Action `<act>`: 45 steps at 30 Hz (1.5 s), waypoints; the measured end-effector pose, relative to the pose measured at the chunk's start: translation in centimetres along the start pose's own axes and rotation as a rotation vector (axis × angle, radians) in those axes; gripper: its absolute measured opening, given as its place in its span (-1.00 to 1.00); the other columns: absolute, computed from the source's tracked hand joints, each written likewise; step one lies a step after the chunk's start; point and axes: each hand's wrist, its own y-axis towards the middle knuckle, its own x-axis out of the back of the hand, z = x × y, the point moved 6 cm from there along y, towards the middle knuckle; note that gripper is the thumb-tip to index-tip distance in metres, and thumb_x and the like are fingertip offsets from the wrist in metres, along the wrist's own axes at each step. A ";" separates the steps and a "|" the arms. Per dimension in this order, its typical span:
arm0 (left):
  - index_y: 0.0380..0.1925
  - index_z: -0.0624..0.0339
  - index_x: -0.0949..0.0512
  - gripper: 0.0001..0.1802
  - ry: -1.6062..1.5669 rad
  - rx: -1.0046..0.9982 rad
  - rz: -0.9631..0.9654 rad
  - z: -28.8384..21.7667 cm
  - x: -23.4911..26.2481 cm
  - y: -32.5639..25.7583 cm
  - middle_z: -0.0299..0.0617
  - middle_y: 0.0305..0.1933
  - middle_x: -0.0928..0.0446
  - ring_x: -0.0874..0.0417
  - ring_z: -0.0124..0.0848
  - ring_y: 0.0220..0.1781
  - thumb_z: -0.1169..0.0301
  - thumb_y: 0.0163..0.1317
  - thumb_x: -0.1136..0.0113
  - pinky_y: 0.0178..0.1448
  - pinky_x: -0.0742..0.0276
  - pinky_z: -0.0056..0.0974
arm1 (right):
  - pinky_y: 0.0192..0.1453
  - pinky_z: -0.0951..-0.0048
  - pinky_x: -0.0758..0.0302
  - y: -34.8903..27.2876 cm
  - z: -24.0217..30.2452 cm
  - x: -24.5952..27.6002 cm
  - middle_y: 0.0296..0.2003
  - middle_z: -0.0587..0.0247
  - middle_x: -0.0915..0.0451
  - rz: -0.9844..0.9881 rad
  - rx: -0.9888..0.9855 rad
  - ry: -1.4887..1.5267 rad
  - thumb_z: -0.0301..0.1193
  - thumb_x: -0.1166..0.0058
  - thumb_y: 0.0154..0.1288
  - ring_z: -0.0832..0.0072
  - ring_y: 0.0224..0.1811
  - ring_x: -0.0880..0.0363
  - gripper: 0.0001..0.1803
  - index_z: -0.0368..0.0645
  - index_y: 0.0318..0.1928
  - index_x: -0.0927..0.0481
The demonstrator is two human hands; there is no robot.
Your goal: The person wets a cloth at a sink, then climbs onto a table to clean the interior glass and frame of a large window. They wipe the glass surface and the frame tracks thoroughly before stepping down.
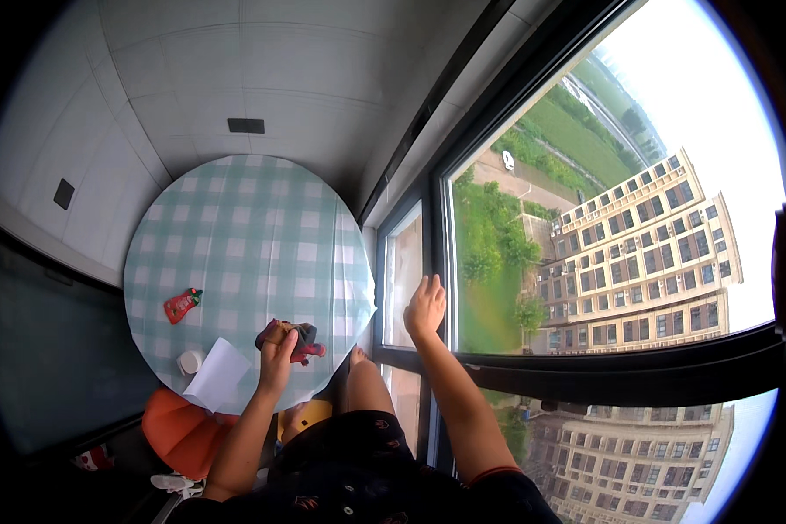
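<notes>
My left hand [277,358] is closed around a small crumpled bundle [308,341] in dark grey, brown and red, held above the near right part of the round table [244,218]. What kind of thing the bundle is I cannot make out. To the right, my right hand [425,306] reaches up beside the dark window frame [438,227]. Its fingers are stretched out and nothing shows in them. Whether they touch the frame or the glass I cannot tell.
On the green-and-white checked tablecloth lie a red pouch [182,306] with a green top, a small white container [190,361] and a white paper sheet [217,375]. An orange chair [176,431] stands at the near left. Large windows line the right side.
</notes>
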 end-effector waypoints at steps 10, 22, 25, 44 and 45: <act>-0.27 0.27 -0.56 -0.75 -0.020 0.047 -0.002 -1.7 6.1 -5.7 -0.33 -0.31 -0.52 -0.49 -0.56 -0.23 0.34 0.42 0.04 -0.04 -0.38 -0.41 | 0.53 0.31 0.05 -16.4 -4.2 0.6 0.31 0.00 -0.29 0.250 0.274 -0.670 -0.38 0.18 0.37 0.22 0.40 -0.18 -0.51 -0.37 0.25 -0.35; -0.35 0.30 -0.55 -0.74 0.030 -0.032 -0.189 -3.4 16.9 -10.8 -0.32 -0.43 -0.49 -0.44 -0.60 -0.43 0.34 0.41 0.01 -0.31 -0.37 -0.45 | 0.56 0.29 0.14 -18.0 -7.1 -0.8 0.31 0.14 -0.27 0.234 0.448 -0.777 -0.35 0.25 0.38 0.26 0.46 -0.07 -0.49 -0.18 0.31 -0.30; -0.28 0.29 -0.54 -0.77 0.062 -0.083 -0.144 -1.3 17.6 -9.5 -0.34 -0.34 -0.51 -0.47 -0.62 -0.29 0.35 0.41 0.00 -0.17 -0.38 -0.46 | 0.55 0.29 0.11 -17.7 -6.4 -0.1 0.29 0.12 -0.29 0.227 0.444 -0.730 -0.36 0.23 0.37 0.26 0.45 -0.10 -0.51 -0.18 0.28 -0.34; -0.40 0.29 -0.51 -0.79 0.063 -0.116 -0.080 -3.0 13.1 9.6 -0.34 -0.39 -0.42 -0.38 -0.56 -0.31 0.42 0.38 0.00 -0.17 -0.33 -0.43 | 0.54 0.28 0.28 -17.3 -5.3 0.5 0.30 0.10 -0.30 0.309 0.324 -0.741 -0.36 0.23 0.39 0.28 0.44 -0.12 -0.48 -0.13 0.35 -0.27; -0.38 0.29 -0.51 -0.79 0.118 -0.160 -0.050 -3.1 12.9 11.8 -0.34 -0.39 -0.42 -0.38 -0.58 -0.33 0.40 0.40 0.01 -0.20 -0.35 -0.44 | 0.53 0.28 0.31 -16.9 -4.8 0.7 0.34 0.08 -0.27 0.297 0.299 -0.763 -0.37 0.24 0.39 0.29 0.45 -0.10 -0.45 -0.12 0.38 -0.23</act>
